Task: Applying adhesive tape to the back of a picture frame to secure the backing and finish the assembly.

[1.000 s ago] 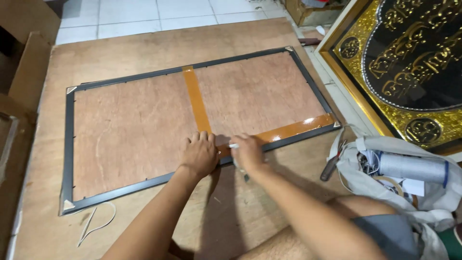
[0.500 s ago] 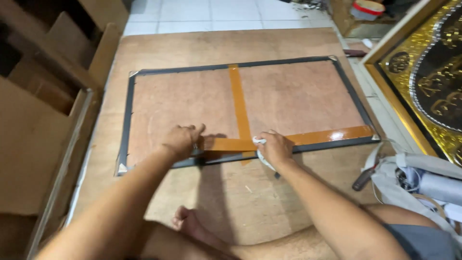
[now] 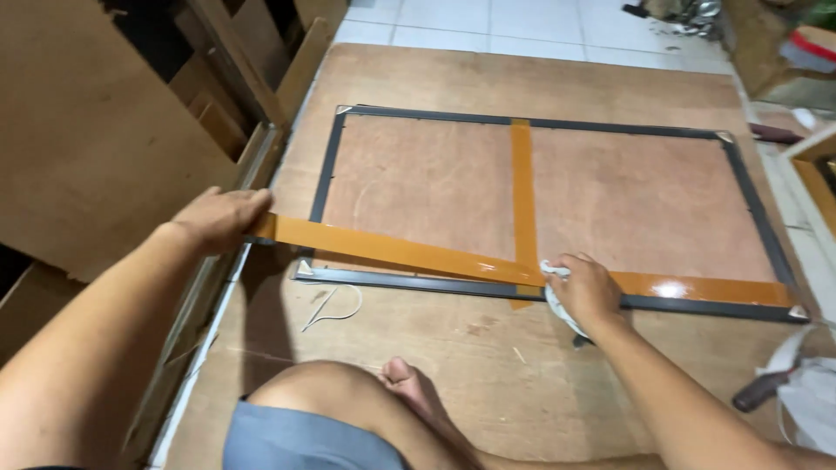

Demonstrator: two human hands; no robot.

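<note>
Left hand: grips the stretched tape beyond the frame corner.
Right hand: presses a cloth on the tape.
Risk: slack or drift — tape creases, lands crooked.

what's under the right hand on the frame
A white cloth pokes out beneath the right hand, pressed on the brown tape at the frame's lower edge. The tape directly under the palm is hidden.

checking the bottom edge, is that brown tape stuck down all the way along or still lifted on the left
Lifted on the left. The left hand holds the brown tape stretched off the frame; right of the right hand it lies flat.
</note>
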